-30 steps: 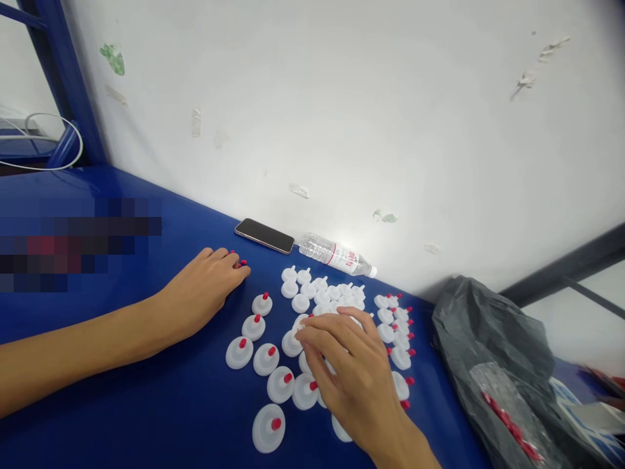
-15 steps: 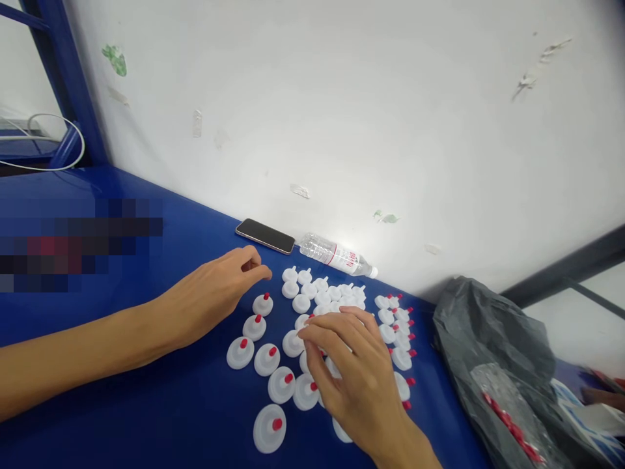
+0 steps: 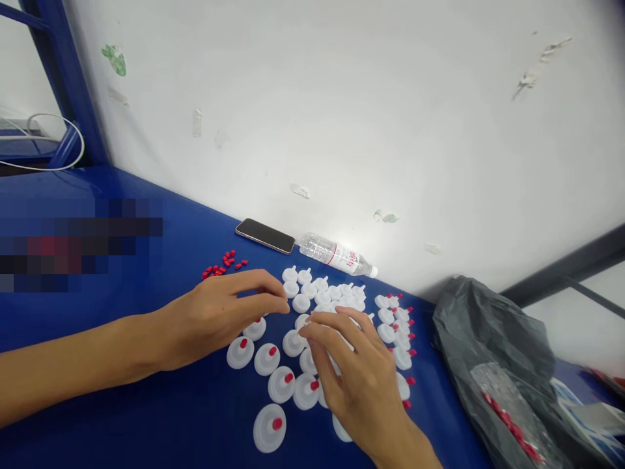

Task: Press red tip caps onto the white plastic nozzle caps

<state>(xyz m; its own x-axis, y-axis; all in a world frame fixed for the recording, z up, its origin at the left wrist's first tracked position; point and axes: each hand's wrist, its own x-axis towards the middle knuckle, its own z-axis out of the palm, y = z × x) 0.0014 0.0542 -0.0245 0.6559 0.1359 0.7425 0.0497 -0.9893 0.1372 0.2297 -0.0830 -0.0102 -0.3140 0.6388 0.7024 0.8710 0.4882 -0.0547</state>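
I have the left hand (image 3: 209, 319) low over the desk (image 3: 170, 417), thumb and forefinger nearly meeting and aimed at the right hand (image 3: 361, 378). Can't tell if a cap is pinched there. Right hand is curled palm-down over the white discs, fingertips by one of them; its grip is hidden, so can't say if it's grasping anything. Having both sets of fingertips this close probably lets them work on one small piece.

Loose red caps (image 3: 226, 263) lie just beyond the left hand, likely kept there for a short reach. Bare-spouted discs (image 3: 301, 303) are bunched beyond the right hand, spouts mostly pointing away. Red-tipped discs (image 3: 263, 433) sit spread between and nearer than the hands, with more in columns (image 3: 386, 333) to the right of the right hand; the gap seems to keep groups apart.

Phone (image 3: 264, 236) and bottle (image 3: 319, 250) lie beyond both hands against the wall, presumably out of the way. Grey bag (image 3: 488, 326), far right of the right hand, has a clear bag (image 3: 493, 384) of red pieces on it, looks like spare stock.
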